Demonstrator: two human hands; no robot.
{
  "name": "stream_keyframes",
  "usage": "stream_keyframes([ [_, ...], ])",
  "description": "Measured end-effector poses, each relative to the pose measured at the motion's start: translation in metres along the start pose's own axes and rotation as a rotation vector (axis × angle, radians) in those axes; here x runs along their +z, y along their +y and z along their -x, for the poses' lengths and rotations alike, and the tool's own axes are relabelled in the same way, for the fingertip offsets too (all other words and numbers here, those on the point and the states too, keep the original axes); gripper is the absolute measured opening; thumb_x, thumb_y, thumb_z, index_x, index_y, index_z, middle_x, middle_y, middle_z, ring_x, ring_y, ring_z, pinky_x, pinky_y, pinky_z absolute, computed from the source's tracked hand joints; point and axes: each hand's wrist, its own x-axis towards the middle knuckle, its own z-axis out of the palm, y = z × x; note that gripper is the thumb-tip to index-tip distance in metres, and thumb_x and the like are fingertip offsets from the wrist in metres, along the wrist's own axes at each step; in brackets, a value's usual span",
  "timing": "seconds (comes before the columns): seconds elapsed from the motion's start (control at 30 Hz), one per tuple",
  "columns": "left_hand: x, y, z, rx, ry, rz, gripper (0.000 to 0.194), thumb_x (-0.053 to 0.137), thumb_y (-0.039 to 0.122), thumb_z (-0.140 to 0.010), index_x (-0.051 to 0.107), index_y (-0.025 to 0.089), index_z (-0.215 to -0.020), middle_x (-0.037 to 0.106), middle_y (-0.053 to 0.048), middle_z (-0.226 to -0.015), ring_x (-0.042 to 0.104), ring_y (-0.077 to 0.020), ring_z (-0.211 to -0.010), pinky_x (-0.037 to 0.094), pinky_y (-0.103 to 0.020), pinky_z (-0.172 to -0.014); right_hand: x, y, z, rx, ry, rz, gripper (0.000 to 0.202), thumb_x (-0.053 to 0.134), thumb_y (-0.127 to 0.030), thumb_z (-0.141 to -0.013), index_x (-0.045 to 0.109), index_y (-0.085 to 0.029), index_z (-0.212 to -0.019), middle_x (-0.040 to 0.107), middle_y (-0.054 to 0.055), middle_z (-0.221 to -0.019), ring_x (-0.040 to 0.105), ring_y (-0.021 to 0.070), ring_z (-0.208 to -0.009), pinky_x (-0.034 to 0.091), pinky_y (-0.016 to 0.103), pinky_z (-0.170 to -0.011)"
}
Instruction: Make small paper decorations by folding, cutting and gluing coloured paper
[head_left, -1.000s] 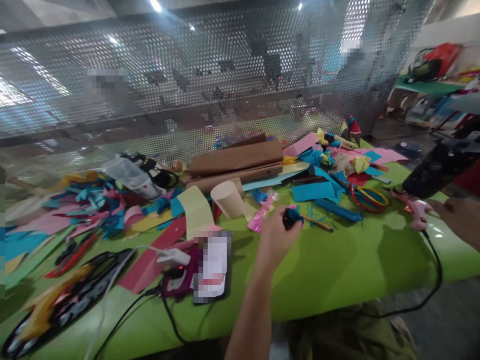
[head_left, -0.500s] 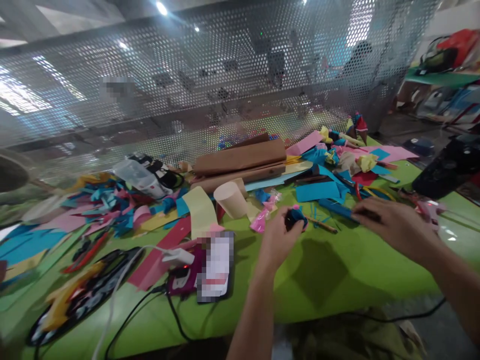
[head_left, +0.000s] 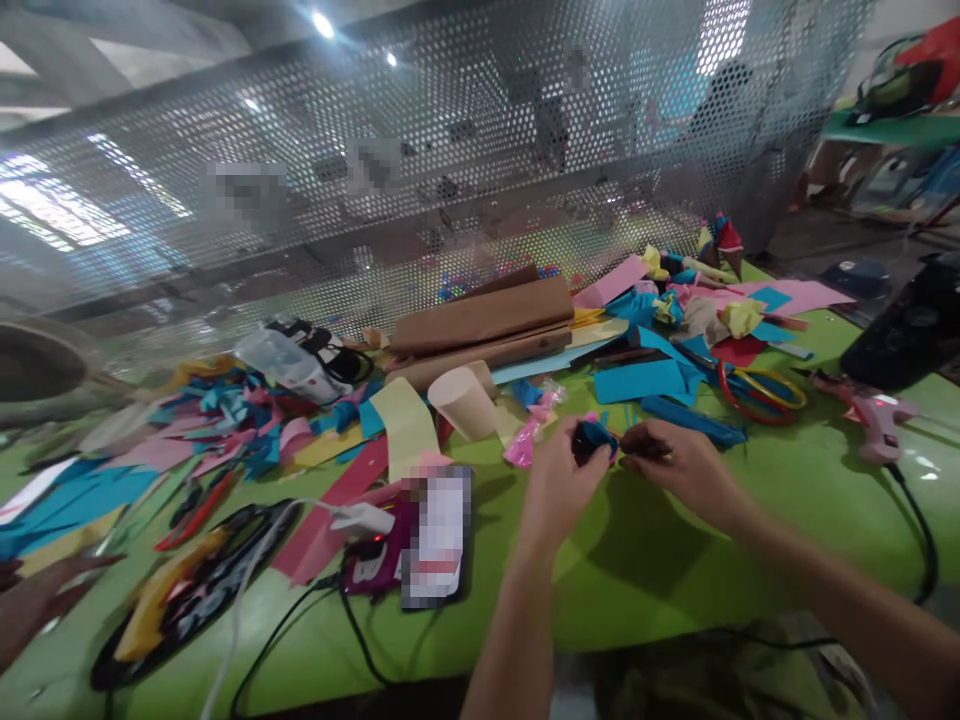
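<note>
My left hand (head_left: 559,480) is closed around a small dark blue piece of crumpled paper (head_left: 597,436), with a bit of pink at its top. Close beside it on the right, my right hand (head_left: 686,470) has its fingers pinched together at the paper's edge. Whatever lies between those fingertips is hidden. Behind the hands are a folded blue paper strip (head_left: 694,420) and a flat blue sheet (head_left: 637,382). A pink wrapped piece (head_left: 523,445) lies just left of my left hand.
Another person's hand (head_left: 49,600) reaches in at the left edge. A phone (head_left: 436,540), a purple power bank (head_left: 381,560) and cables lie left of my arms. Scissors (head_left: 761,392) and a pink glue gun (head_left: 879,420) are at right. Brown paper rolls (head_left: 484,315) lie behind.
My right hand has moved left from the blue strip to the paper in my left hand. Scissors and glue gun are now uncovered. Another person's hand has appeared at left.
</note>
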Motion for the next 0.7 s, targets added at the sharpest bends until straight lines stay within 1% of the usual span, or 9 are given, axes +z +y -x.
stream_keyframes([
  [0.2, 0.0016, 0.001, 0.0001, -0.015, 0.003, -0.02, 0.015, 0.066, 0.024, -0.085, 0.064, 0.018, -0.098, 0.073, -0.004, -0.091, 0.068, -0.019, -0.086, 0.05, -0.031, -0.079, 0.004, 0.0026, -0.0011, 0.025, 0.016, 0.026, 0.015, 0.067, -0.036, -0.089, 0.07, -0.023, -0.096, 0.076, 0.003, -0.089, 0.069, 0.0202, -0.078, 0.051, 0.029, -0.068],
  [0.43, 0.0032, -0.002, -0.001, 0.029, 0.01, -0.049, 0.017, 0.067, 0.021, -0.083, 0.063, 0.018, -0.099, 0.071, -0.004, -0.093, 0.066, -0.0185, -0.087, 0.05, -0.031, -0.081, 0.0047, 0.0034, -0.0022, 0.011, 0.032, 0.024, 0.014, 0.068, -0.035, -0.089, 0.07, -0.023, -0.094, 0.076, 0.002, -0.087, 0.069, 0.0199, -0.078, 0.051, 0.029, -0.067],
  [0.7, 0.0027, -0.0022, -0.0015, 0.014, -0.007, -0.051, 0.017, 0.066, 0.021, -0.083, 0.063, 0.018, -0.1, 0.071, -0.004, -0.093, 0.067, -0.0185, -0.087, 0.051, -0.032, -0.082, 0.0057, 0.0035, -0.0035, 0.001, 0.032, 0.035, 0.013, 0.068, -0.036, -0.089, 0.069, -0.023, -0.092, 0.076, 0.002, -0.086, 0.069, 0.0203, -0.077, 0.051, 0.03, -0.068],
])
